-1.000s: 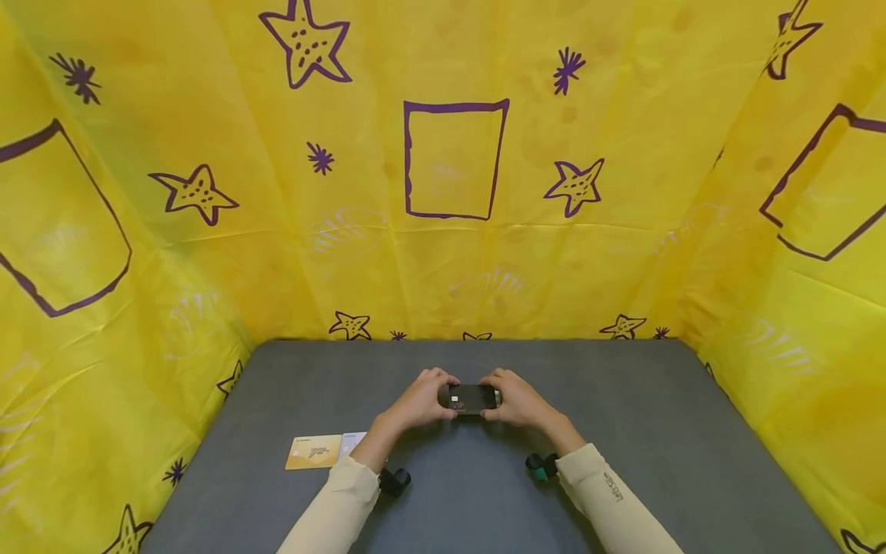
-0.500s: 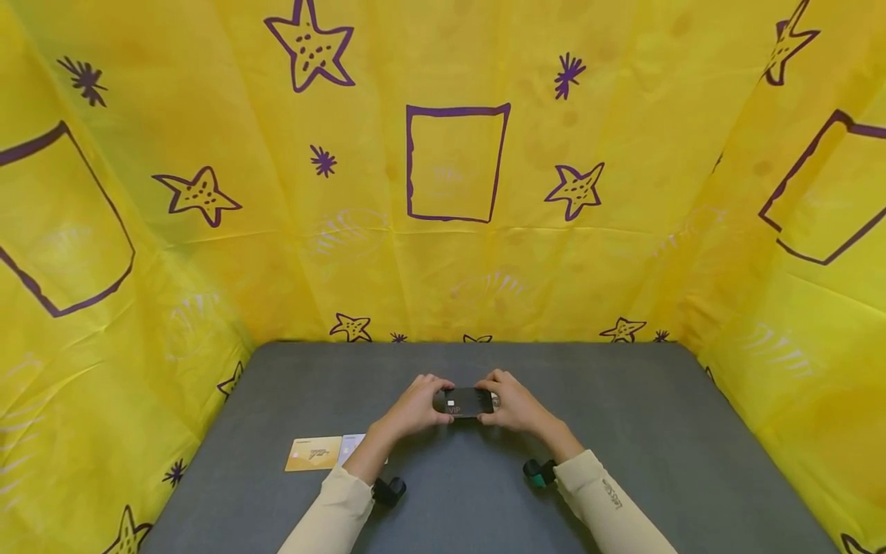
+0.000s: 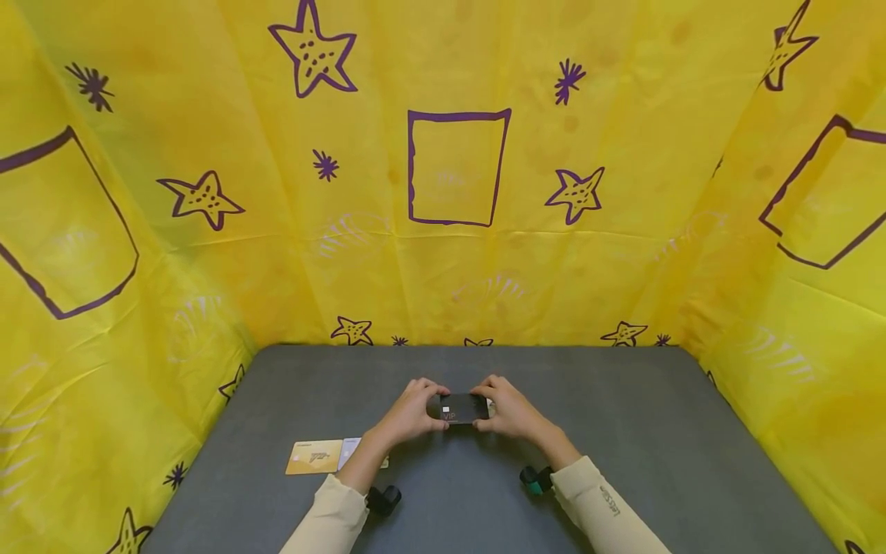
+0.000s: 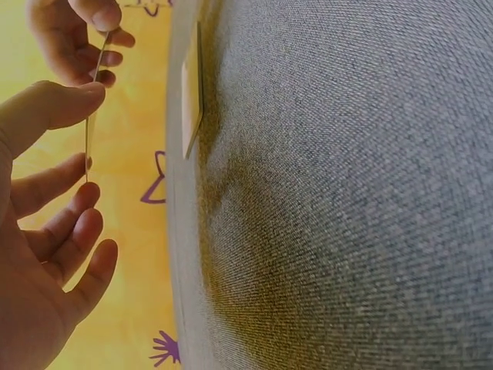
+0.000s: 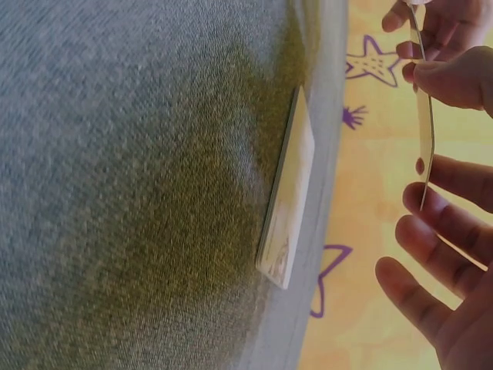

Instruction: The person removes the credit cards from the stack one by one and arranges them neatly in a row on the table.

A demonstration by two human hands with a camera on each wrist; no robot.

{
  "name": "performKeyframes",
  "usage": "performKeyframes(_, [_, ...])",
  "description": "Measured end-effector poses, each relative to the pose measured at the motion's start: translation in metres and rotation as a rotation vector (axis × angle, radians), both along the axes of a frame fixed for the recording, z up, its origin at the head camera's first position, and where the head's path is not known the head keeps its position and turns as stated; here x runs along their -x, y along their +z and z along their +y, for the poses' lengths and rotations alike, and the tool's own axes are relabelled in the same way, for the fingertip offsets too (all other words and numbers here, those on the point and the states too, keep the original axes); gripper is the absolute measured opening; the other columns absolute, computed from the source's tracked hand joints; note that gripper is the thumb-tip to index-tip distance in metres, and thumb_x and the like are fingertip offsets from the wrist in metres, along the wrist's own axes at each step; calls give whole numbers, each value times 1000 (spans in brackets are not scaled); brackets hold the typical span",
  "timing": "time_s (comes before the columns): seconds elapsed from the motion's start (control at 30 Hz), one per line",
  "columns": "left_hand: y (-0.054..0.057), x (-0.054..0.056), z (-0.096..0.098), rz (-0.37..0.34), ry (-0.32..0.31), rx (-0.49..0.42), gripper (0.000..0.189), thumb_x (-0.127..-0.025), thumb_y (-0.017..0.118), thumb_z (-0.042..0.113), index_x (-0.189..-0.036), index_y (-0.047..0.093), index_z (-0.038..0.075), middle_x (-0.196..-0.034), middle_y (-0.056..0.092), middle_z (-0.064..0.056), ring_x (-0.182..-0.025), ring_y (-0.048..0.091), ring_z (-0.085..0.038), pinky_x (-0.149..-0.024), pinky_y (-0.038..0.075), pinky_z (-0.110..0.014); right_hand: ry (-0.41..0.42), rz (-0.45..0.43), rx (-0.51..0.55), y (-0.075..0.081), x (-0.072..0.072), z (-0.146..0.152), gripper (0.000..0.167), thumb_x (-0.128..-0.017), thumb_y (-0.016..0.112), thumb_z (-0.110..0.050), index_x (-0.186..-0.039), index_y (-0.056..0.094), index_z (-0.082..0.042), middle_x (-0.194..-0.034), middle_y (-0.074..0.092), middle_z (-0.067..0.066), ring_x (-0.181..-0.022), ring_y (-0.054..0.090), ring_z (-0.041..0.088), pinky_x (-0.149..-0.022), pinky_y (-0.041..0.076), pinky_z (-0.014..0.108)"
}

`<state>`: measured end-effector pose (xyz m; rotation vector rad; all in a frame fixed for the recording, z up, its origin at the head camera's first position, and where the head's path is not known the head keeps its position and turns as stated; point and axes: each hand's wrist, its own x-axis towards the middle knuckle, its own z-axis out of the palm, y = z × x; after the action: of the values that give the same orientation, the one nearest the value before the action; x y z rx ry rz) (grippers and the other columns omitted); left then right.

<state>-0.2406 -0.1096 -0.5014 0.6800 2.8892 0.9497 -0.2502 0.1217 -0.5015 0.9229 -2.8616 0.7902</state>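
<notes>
A black bank-style card (image 3: pixel 462 409), with a chip and the letters VIP, is held between both hands above the table. My left hand (image 3: pixel 410 412) grips its left end, thumb at the near edge and fingers at the far edge. The right hand (image 3: pixel 508 410) grips the right end the same way. Edge-on, the held card (image 4: pixel 91 131) shows as a thin line in the left wrist view. Below it, on the cloth, lies a flat pale rectangular piece (image 5: pixel 289 200), thicker than the held card. In the head view the hands and black card mostly hide it.
A yellow card (image 3: pixel 314 457) lies on the grey table (image 3: pixel 623 431) at left. Beside it is a pale lilac card (image 3: pixel 348 449), partly covered by the left forearm. Yellow fabric walls (image 3: pixel 457 261) with purple drawings enclose the table's back and sides.
Both hands, still gripping the black card, have shifted slightly left and nearer to me. The view has tilted up a little. The cards at left stay in place.
</notes>
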Motion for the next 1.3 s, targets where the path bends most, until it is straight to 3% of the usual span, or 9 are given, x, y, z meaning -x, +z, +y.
performKeyframes(0.27, [-1, -4, -6, -8, 20, 5, 50, -74, 83, 24, -119, 65, 10, -114, 60, -8, -106, 49, -24, -91, 44, -45, 17, 33, 2, -2, -1, -5, 48, -75, 80, -25, -118, 67, -8, -106, 59, 3, -96, 53, 17, -83, 48, 37])
performKeyframes(0.47, [-1, -8, -8, -46, 37, -18, 50, -74, 82, 23, -120, 65, 11, -113, 59, -7, -106, 49, -23, -90, 44, -43, 26, -2, 13, -1, -4, -8, 46, -77, 79, -24, -119, 66, -8, -107, 59, 4, -96, 53, 18, -83, 47, 39])
performKeyframes(0.73, [-6, -10, -13, -18, 39, -31, 50, -72, 83, 21, -117, 66, 10, -112, 60, -8, -106, 49, -24, -89, 43, -45, 33, -4, 6, -2, -6, -12, 46, -78, 79, -24, -119, 67, -8, -109, 59, 3, -99, 54, 19, -85, 47, 39])
performKeyframes(1.3, [-10, -15, -23, -54, 49, -36, 50, -73, 82, 24, -118, 66, 11, -113, 60, -6, -107, 50, -23, -90, 44, -46, 47, -5, -10, -9, -6, -21, 42, -77, 79, -25, -115, 68, -10, -110, 59, 2, -101, 54, 19, -86, 48, 38])
